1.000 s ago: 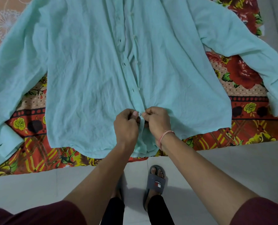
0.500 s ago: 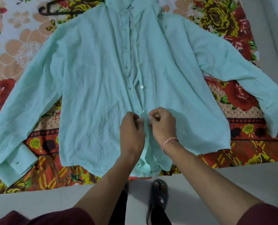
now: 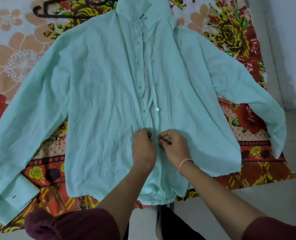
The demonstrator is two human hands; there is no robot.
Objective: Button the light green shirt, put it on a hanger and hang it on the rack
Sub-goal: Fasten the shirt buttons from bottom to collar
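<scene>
The light green shirt (image 3: pixel 98 101) lies spread face up on a flowered bedsheet, collar away from me, sleeves out to both sides. Its front stands unbuttoned above my hands, with a white button (image 3: pixel 157 109) showing on the right placket and buttonholes down the left one. My left hand (image 3: pixel 143 148) pinches the left placket low on the front. My right hand (image 3: pixel 174 147) pinches the right placket just beside it. A dark hanger (image 3: pixel 45 10) lies on the sheet beyond the shirt's left shoulder. The rack is out of view.
The flowered bedsheet (image 3: pixel 17 54) covers the bed under the shirt. The bed's near edge runs under the hem, with pale floor (image 3: pixel 258 196) and my legs below. A pale wall or ledge (image 3: pixel 289 49) borders the right side.
The view has tilted up, bringing the collar and the hanger into sight. Both hands have shifted from the lowest button up the placket to a higher one.
</scene>
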